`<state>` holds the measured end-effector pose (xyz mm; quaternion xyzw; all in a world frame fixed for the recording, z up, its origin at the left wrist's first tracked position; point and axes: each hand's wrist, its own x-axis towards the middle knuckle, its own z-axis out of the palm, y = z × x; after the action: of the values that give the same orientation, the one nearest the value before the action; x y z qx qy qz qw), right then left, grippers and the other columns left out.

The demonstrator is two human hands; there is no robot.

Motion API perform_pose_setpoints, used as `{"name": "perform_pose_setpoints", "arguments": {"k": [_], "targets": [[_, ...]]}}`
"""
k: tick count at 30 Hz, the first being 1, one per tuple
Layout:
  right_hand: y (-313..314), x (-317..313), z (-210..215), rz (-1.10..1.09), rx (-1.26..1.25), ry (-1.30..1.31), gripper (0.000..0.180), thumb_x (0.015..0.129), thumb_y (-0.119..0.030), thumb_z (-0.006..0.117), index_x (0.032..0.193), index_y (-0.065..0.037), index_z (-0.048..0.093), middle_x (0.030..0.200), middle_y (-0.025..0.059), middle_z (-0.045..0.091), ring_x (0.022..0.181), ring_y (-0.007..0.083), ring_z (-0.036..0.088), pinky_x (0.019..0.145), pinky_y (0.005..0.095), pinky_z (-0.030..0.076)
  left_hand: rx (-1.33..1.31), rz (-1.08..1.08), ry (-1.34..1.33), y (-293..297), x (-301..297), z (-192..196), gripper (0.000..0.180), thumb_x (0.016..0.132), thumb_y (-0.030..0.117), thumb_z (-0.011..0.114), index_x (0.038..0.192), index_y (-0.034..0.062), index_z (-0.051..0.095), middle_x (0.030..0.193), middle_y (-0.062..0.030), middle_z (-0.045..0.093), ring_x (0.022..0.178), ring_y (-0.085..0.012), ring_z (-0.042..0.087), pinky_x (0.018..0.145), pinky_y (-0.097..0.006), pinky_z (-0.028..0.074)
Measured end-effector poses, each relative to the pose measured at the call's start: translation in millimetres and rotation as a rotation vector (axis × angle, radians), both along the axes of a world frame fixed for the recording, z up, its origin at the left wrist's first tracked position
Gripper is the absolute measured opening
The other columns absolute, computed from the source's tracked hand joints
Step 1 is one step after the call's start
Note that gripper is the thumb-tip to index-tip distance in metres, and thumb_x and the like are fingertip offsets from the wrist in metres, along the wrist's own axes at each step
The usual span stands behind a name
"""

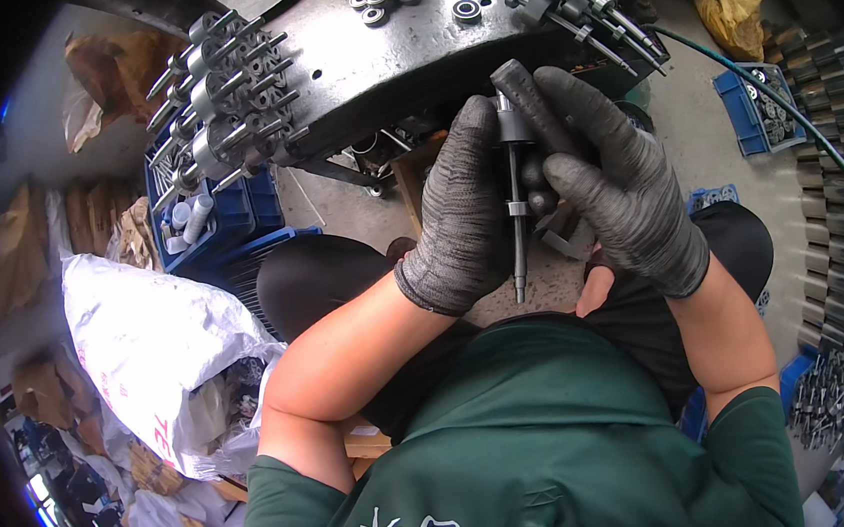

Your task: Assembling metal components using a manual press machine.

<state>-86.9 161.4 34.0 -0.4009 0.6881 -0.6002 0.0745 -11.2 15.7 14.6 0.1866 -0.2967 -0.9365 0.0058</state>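
My left hand, in a grey glove darkened at the fingers, holds a steel shaft in front of my lap. The stepped shaft carries a wider round collar near its far end and a small ring lower down. My right hand, gloved alike, is closed around a dark rod-shaped piece, which lies slantwise beside the collar. Whether the rod touches the shaft is unclear. My left fingertips are mostly hidden behind the shaft.
Several collared shafts stand clustered on the metal bench at left, more at right. Loose bearings lie at the back. A blue crate and white sack are at left; another blue crate and stacked metal parts at right.
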Motion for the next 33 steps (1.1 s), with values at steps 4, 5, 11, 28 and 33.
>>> {"name": "perform_pose_setpoints", "arguments": {"k": [4, 5, 11, 28, 33], "targets": [[6, -7, 19, 0.275, -0.292, -0.949, 0.062, 0.096, -0.022, 0.059, 0.152, -0.001, 0.041, 0.085, 0.0115, 0.065, 0.059, 0.0108, 0.058, 0.055, 0.0223, 0.051, 0.333, -0.131, 0.17, -10, -1, -2, 0.052, 0.102, 0.054, 0.055, 0.117, 0.0051, 0.059, 0.088, -0.0071, 0.063, 0.067, -0.0111, 0.059, 0.055, -0.023, 0.05], [5, -10, 18, 0.277, -0.291, -0.949, 0.062, 0.096, -0.022, 0.059, 0.152, -0.001, 0.041, 0.085, 0.0115, 0.065, 0.059, 0.0108, 0.058, 0.055, 0.0223, 0.051, 0.474, -0.16, 0.198, -13, -1, -3, 0.054, 0.102, 0.054, 0.055, 0.119, 0.0034, 0.058, 0.093, -0.0096, 0.064, 0.069, -0.0108, 0.059, 0.055, -0.023, 0.05], [17, -11, 27, 0.142, -0.357, -0.596, 0.067, 0.097, -0.024, 0.057, 0.155, 0.001, 0.033, 0.09, 0.0123, 0.068, 0.058, 0.0111, 0.056, 0.053, 0.0232, 0.05, 0.212, -0.109, 0.19, -4, 3, 2, 0.054, 0.103, 0.054, 0.051, 0.123, 0.004, 0.057, 0.114, -0.0131, 0.063, 0.072, -0.0076, 0.053, 0.055, -0.02, 0.046], [-9, 16, 23, -0.027, -0.229, -0.851, 0.057, 0.095, -0.014, 0.061, 0.15, -0.009, 0.048, 0.087, 0.0125, 0.068, 0.069, 0.0186, 0.069, 0.06, 0.0303, 0.056, 0.263, -0.094, 0.09, 1, 4, -4, 0.049, 0.103, 0.051, 0.055, 0.118, 0.0041, 0.058, 0.092, -0.0066, 0.062, 0.07, -0.0091, 0.058, 0.055, -0.023, 0.05], [16, -15, 29, 0.335, -0.516, -1.053, 0.07, 0.095, -0.026, 0.058, 0.156, -0.001, 0.032, 0.078, 0.01, 0.06, 0.052, 0.0097, 0.049, 0.049, 0.0227, 0.047, 0.58, -0.24, 0.216, -14, -1, -3, 0.061, 0.101, 0.057, 0.054, 0.119, -0.0013, 0.056, 0.103, -0.0119, 0.063, 0.068, -0.0087, 0.052, 0.053, -0.021, 0.045]]}}
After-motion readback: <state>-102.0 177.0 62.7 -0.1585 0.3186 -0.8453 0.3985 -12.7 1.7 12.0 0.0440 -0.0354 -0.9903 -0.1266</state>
